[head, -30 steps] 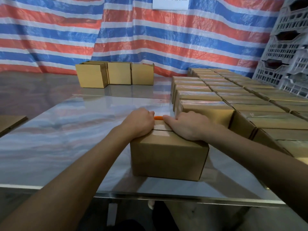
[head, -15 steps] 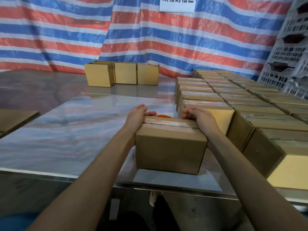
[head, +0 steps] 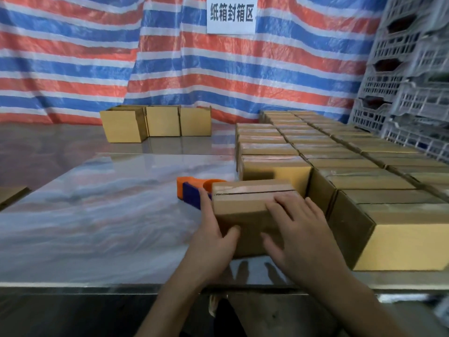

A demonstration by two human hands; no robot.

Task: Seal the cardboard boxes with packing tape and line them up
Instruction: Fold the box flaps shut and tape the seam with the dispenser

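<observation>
A small taped cardboard box (head: 245, 199) stands near the table's front edge, next to rows of sealed boxes (head: 340, 161) on its right. My left hand (head: 213, 234) lies against the box's left side with straight fingers and the thumb on the front face. My right hand (head: 298, 234) rests flat, fingers spread, over the box's top front edge. An orange and blue tape dispenser (head: 192, 190) sits on the table just behind and left of the box.
Three open-topped boxes (head: 155, 122) stand at the back of the shiny table (head: 97, 215). Grey plastic crates (head: 408, 76) are stacked at the right. A striped tarp hangs behind. Flat cardboard (head: 12, 194) lies at the far left.
The box has slid right, close to the sealed rows. Both hands have come from its far top corners to its near left side and front edge. The tape dispenser now shows behind it.
</observation>
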